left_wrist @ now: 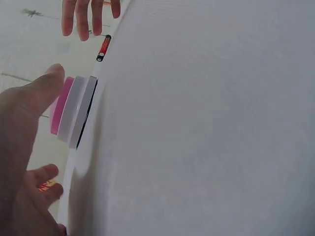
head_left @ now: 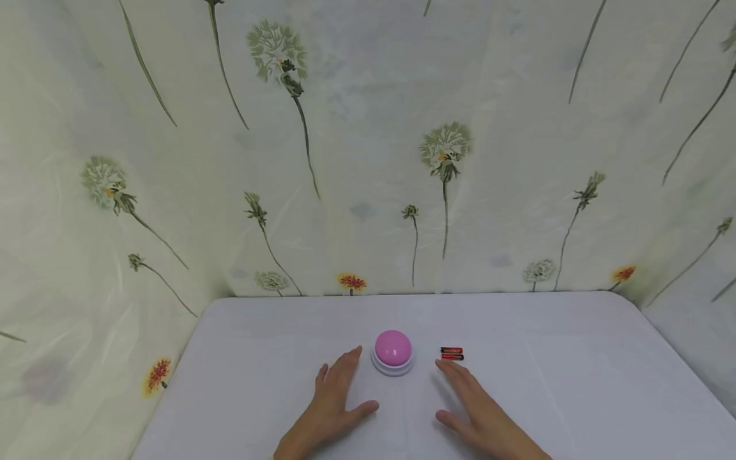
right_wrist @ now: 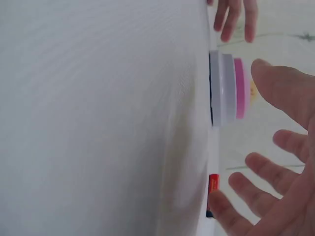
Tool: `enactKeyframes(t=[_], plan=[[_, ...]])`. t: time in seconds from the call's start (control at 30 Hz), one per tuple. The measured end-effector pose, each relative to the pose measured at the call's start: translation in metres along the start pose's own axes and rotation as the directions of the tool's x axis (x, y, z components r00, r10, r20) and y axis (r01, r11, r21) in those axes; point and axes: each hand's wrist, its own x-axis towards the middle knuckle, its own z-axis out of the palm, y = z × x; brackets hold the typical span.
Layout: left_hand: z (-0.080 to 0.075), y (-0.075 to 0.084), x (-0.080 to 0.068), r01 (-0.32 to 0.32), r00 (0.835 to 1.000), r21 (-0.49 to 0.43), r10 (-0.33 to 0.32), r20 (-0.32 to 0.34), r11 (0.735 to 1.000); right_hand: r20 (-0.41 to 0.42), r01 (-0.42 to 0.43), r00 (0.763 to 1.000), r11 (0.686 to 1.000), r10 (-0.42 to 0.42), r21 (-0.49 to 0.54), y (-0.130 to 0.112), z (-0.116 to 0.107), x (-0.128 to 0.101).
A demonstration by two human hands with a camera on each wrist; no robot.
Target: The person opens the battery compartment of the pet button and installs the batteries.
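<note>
A round push button (head_left: 393, 349) with a glossy pink dome and white base sits upright on the white table, between the two hands. Two red-and-black batteries (head_left: 452, 354) lie side by side to its right. My left hand (head_left: 336, 399) hovers left of the button, thumb spread from the fingers, holding nothing. On the other side, my right hand (head_left: 480, 412) has its fingers extended, the fingertips just in front of the batteries. In the right wrist view a battery (right_wrist: 213, 189) shows beside the fingertips. The left wrist view shows the button's layered base (left_wrist: 78, 113) beyond the thumb.
The white-covered table (head_left: 276, 332) has rounded far corners. Behind and beside it hangs a pale curtain (head_left: 356, 160) printed with dandelions and orange flowers, meeting the table's back edge.
</note>
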Motion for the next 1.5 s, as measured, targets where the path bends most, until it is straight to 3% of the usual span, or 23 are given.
enactKeyframes(t=[0.13, 0.23, 0.37, 0.5, 0.63, 1.03, 1.2, 1.33, 1.5], plan=[[0.003, -0.004, 0.008, -0.006, 1.0, -0.131, 0.008, 0.016, 0.991, -0.025, 0.043, 0.999, 0.99, -0.04, 0.133, 0.0, 0.006, 0.008], [0.007, -0.007, 0.013, -0.015, 1.0, -0.19, 0.013, -0.012, 0.982, -0.021, 0.049, 0.999, 0.979, -0.046, 0.198, -0.001, 0.01, 0.013], [0.009, -0.007, 0.019, -0.03, 0.999, -0.223, 0.021, -0.042, 0.974, 0.022, -0.011, 1.0, 0.967, 0.005, 0.254, -0.003, 0.015, 0.02], [0.009, -0.005, 0.023, -0.015, 1.0, -0.238, 0.008, -0.03, 0.971, 0.055, -0.091, 0.996, 0.933, 0.076, 0.349, -0.006, 0.019, 0.026], [0.01, -0.004, 0.029, 0.011, 1.0, -0.263, -0.016, -0.017, 0.965, 0.049, -0.105, 0.995, 0.904, 0.093, 0.415, -0.006, 0.021, 0.03], [0.017, -0.004, 0.046, -0.014, 1.0, -0.264, 0.014, -0.002, 0.964, -0.074, 0.107, 0.994, 0.878, -0.082, 0.466, -0.002, 0.032, 0.05], [0.022, -0.004, 0.057, -0.025, 1.0, -0.221, 0.022, -0.018, 0.975, -0.112, 0.127, 0.99, 0.876, -0.084, 0.464, -0.012, 0.026, 0.061], [0.027, -0.003, 0.06, -0.067, 0.996, -0.178, 0.055, -0.073, 0.982, -0.157, 0.156, 0.983, 0.878, -0.094, 0.453, -0.022, 0.025, 0.064], [0.03, -0.002, 0.059, -0.079, 0.991, -0.11, 0.066, -0.112, 0.991, -0.136, 0.133, 0.987, 0.903, -0.083, 0.409, -0.009, 0.042, 0.066]])
